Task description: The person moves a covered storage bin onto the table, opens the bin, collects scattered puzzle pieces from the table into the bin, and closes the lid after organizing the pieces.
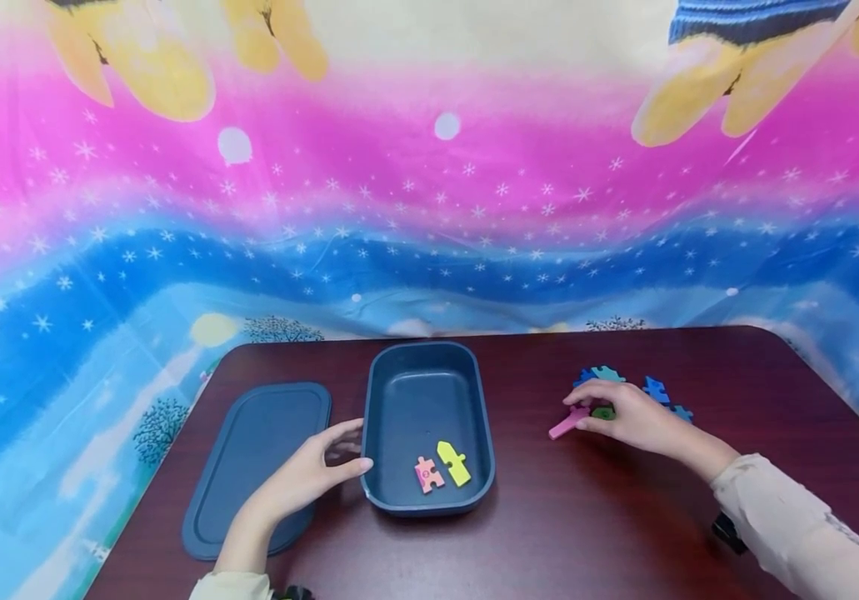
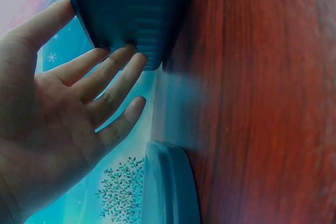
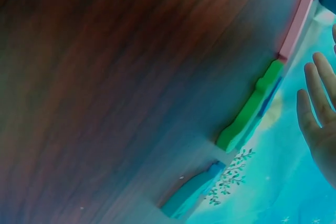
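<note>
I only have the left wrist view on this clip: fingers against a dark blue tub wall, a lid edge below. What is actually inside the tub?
Observer: Two foam puzzle pieces lie in the tub, a pink piece and a yellow piece, near its front end.
Operator: Where is the other hand?
Observer: The right hand is off to the right on the table, over a small pile of pieces.
Operator: Is it touching one?
Observer: Its fingertips are at a pink strip piece; a green piece sits just under the hand, blue pieces behind.
Operator: And the lid?
Observer: The lid lies flat, left of the tub, partly under the left hand and wrist.
</note>
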Motion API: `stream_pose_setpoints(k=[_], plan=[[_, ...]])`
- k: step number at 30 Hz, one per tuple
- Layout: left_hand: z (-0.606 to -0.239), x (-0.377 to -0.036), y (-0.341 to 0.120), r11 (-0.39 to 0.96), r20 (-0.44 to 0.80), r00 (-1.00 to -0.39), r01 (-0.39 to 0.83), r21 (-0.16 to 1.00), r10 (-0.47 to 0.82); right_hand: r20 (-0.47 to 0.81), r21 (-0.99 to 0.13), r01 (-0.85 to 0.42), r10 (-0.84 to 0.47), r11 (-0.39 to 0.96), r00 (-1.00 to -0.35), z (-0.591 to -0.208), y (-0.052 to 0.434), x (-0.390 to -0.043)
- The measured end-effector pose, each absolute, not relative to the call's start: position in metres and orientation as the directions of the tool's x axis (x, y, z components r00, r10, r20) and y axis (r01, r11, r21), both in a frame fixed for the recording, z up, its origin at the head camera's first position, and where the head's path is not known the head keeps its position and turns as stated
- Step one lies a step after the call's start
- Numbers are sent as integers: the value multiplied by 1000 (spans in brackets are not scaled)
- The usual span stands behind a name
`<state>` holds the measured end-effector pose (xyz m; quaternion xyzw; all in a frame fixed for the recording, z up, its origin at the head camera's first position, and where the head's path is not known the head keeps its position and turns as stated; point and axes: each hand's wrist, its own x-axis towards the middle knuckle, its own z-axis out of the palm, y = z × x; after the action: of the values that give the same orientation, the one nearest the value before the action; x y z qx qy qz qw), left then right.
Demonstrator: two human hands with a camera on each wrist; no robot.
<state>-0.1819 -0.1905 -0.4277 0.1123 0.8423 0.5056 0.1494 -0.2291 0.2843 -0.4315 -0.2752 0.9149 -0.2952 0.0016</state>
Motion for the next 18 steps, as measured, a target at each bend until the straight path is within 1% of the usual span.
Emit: stream_pose_setpoints(k=[10, 18], plan=[[-428, -181, -192, 451, -136, -928, 38, 892, 348, 145, -571, -481, -495, 666, -857, -437, 293, -242], [-429, -182, -192, 453, -133, -927, 43, 891, 350, 99, -594, -455, -500, 663, -860, -438, 292, -250]])
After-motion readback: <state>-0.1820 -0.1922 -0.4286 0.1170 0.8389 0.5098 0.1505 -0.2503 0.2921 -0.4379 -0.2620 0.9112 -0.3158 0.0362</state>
